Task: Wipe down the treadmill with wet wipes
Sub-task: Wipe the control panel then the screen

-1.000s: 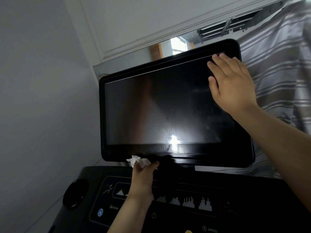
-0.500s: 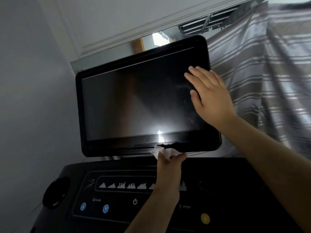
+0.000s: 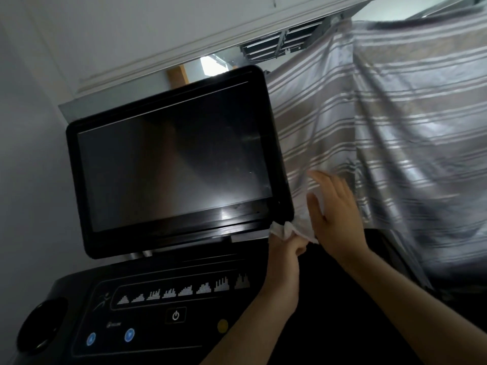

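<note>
Treadmill screen [image 3: 171, 167] with a wet wipe [image 3: 283, 230] pressed to its lower right corner.
The left hand [image 3: 286, 248] grasps the bunched white wet wipe in curled fingers and holds it against the black frame's bottom right corner, just above its knuckles. Close to its right, the right hand [image 3: 337, 214] is released, fingers straight and spread, off the frame; whether its thumb side touches the wipe's loose end cannot be told. A striped curtain [image 3: 395, 127] hangs behind the right hand. Below and left of both hands lies the console panel [image 3: 147, 335] with its power button [image 3: 175, 315].
</note>
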